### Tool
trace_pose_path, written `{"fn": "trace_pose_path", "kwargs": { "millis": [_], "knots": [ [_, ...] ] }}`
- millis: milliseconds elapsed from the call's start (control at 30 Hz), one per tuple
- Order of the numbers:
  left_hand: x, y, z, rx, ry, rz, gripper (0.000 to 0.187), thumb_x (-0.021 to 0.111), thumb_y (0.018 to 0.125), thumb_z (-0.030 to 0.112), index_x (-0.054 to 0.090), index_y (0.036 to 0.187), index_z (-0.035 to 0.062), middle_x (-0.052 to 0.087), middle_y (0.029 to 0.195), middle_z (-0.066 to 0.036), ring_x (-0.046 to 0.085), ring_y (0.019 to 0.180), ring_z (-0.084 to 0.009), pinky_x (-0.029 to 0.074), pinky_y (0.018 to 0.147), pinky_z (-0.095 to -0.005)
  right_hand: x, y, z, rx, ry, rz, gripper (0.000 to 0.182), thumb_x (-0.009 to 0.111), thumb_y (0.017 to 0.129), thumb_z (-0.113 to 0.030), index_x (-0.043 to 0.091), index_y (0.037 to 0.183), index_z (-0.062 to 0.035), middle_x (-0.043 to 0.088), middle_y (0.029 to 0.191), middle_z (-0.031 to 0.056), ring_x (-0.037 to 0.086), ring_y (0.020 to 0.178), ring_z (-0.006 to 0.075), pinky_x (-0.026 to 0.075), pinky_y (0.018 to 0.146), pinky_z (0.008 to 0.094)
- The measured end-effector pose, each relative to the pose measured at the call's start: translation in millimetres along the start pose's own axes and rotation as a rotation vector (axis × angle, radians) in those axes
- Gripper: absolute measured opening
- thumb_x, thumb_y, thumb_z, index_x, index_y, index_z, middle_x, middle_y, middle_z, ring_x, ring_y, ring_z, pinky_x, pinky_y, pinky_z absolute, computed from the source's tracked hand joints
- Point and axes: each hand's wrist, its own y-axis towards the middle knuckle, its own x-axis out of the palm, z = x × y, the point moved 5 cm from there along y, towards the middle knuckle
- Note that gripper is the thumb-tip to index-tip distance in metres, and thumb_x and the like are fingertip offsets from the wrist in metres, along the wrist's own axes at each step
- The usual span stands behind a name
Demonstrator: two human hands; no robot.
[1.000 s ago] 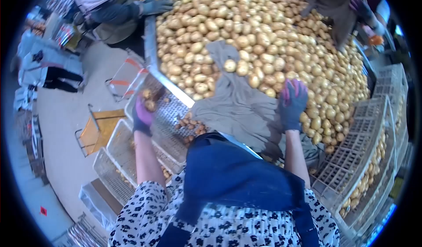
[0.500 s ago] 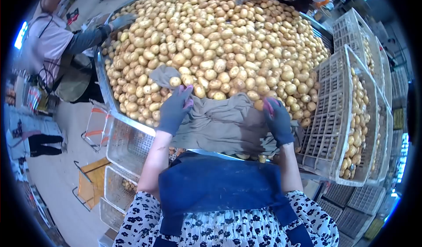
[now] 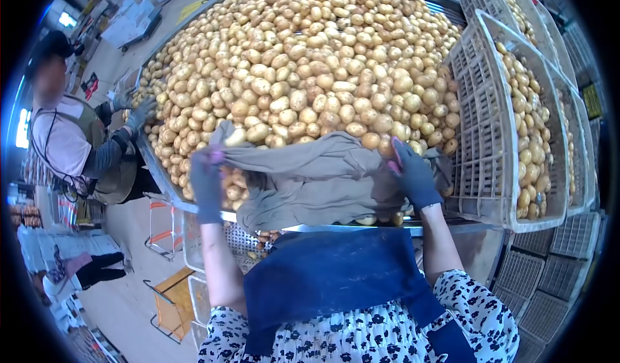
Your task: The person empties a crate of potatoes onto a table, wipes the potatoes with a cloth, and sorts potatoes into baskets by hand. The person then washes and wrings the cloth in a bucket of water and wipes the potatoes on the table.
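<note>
A grey-brown cloth (image 3: 323,182) lies crumpled over the near edge of a big heap of potatoes (image 3: 290,72). My left hand (image 3: 206,185), in a dark glove with pink on the fingers, is closed on the cloth's left end and pulls a fold taut. My right hand (image 3: 415,174), gloved the same way, rests at the cloth's right side beside the potatoes. Its thumb and fingers are apart, with nothing visibly held between them.
Potatoes fill a metal-edged table (image 3: 155,176). Plastic crates (image 3: 478,130) holding potatoes stand at the right; another crate (image 3: 242,247) sits below the near edge. A co-worker (image 3: 84,130) reaches into the heap from the left. A folding stool (image 3: 174,301) stands on the floor.
My left hand has taken hold of the cloth and drawn its end leftward. My right hand stays near the right side. The view has shifted, and the co-worker's hands appear nearer together.
</note>
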Motion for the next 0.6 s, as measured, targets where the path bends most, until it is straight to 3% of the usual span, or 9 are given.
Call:
{"fn": "trace_pose_path", "kwargs": {
  "millis": [100, 167, 233, 300, 367, 433, 500, 567, 600],
  "knots": [
    [-40.7, 28.0, 36.3, 0.131, -0.170, 0.172, 0.026, 0.058, 0.087, 0.022, 0.055, 0.103, 0.0017, 0.056, 0.088, -0.003, 0.052, 0.072, -0.0069, 0.042, 0.059, -0.0165, -1.0, 1.2, -2.4, -0.015, -0.073, -0.031, 0.056, 0.059, 0.080, -0.017, 0.041, 0.132, -0.0092, 0.050, 0.123, 0.0179, 0.050, 0.110, 0.0334, 0.042, 0.092, 0.0368],
    [-65.8, 39.7, 66.3, 0.332, -0.276, 0.284, 0.025, 0.055, 0.089, 0.019, 0.054, 0.106, 0.0008, 0.057, 0.093, -0.005, 0.053, 0.072, -0.0076, 0.043, 0.059, -0.0175, -3.7, -3.1, -2.5, -0.019, -0.095, -0.001, 0.054, 0.060, 0.079, -0.017, 0.042, 0.130, -0.0077, 0.052, 0.120, 0.0182, 0.050, 0.107, 0.0347, 0.042, 0.091, 0.0391],
    [-83.2, 43.1, 86.8, 0.408, -0.401, 0.486, 0.025, 0.052, 0.090, 0.016, 0.052, 0.110, 0.0004, 0.057, 0.097, -0.007, 0.054, 0.073, -0.0090, 0.044, 0.060, -0.0196, -7.8, -6.0, -6.6, -0.186, -0.341, 0.177, 0.047, 0.060, 0.078, -0.016, 0.047, 0.122, -0.0070, 0.053, 0.117, 0.0158, 0.052, 0.099, 0.0341, 0.044, 0.085, 0.0418],
    [-100.1, 50.3, 76.8, 0.420, -0.428, 0.454, 0.027, 0.050, 0.090, 0.014, 0.051, 0.113, -0.0004, 0.055, 0.097, -0.007, 0.054, 0.075, -0.0107, 0.046, 0.062, -0.0220, -8.4, -11.8, -1.5, -0.208, -0.349, 0.196, 0.045, 0.060, 0.078, -0.016, 0.048, 0.121, -0.0073, 0.053, 0.116, 0.0158, 0.053, 0.099, 0.0340, 0.044, 0.085, 0.0422],
    [-98.3, 62.6, 34.8, 0.161, -0.219, 0.146, 0.029, 0.050, 0.090, 0.015, 0.051, 0.115, 0.0007, 0.056, 0.097, -0.008, 0.054, 0.076, -0.0117, 0.047, 0.061, -0.0225, -2.0, -18.5, -1.8, -0.242, -0.347, 0.210, 0.043, 0.059, 0.079, -0.017, 0.049, 0.120, -0.0076, 0.054, 0.115, 0.0158, 0.053, 0.100, 0.0339, 0.044, 0.085, 0.0426],
    [-65.5, 38.0, 14.6, 0.062, -0.060, 0.068, 0.032, 0.056, 0.086, 0.017, 0.052, 0.116, 0.0045, 0.055, 0.096, -0.006, 0.052, 0.073, -0.0102, 0.044, 0.056, -0.0202, 11.9, -19.7, -4.4, -0.213, -0.183, 0.157, 0.039, 0.058, 0.081, -0.017, 0.051, 0.118, -0.0089, 0.055, 0.114, 0.0144, 0.052, 0.101, 0.0334, 0.044, 0.085, 0.0418],
    [-54.9, 26.9, -46.6, -0.371, -0.094, -0.160, 0.039, 0.061, 0.083, 0.019, 0.051, 0.119, 0.0075, 0.053, 0.097, -0.004, 0.052, 0.072, -0.0113, 0.045, 0.058, -0.0230, 22.2, -14.5, -16.9, -0.192, -0.039, 0.074, 0.040, 0.059, 0.080, -0.013, 0.053, 0.119, -0.0080, 0.053, 0.120, 0.0160, 0.053, 0.104, 0.0346, 0.044, 0.088, 0.0398],
    [-29.7, 9.6, -59.6, -0.223, 0.535, -0.303, 0.047, 0.064, 0.081, 0.023, 0.049, 0.122, 0.0076, 0.053, 0.102, -0.008, 0.055, 0.084, -0.0202, 0.047, 0.070, -0.0317, 33.4, -6.4, -29.9, -0.195, -0.043, -0.024, 0.039, 0.057, 0.082, -0.012, 0.052, 0.121, -0.0089, 0.052, 0.123, 0.0140, 0.055, 0.102, 0.0317, 0.046, 0.084, 0.0366],
    [-20.1, 8.7, -72.3, 0.002, 0.603, -0.345, 0.051, 0.065, 0.080, 0.026, 0.048, 0.123, 0.0072, 0.052, 0.105, -0.012, 0.053, 0.091, -0.0263, 0.046, 0.076, -0.0357, 31.7, -2.0, -40.6, -0.299, -0.053, 0.089, 0.038, 0.056, 0.084, -0.013, 0.051, 0.122, -0.0115, 0.054, 0.118, 0.0126, 0.057, 0.097, 0.0300, 0.048, 0.079, 0.0358]
  ]
}}
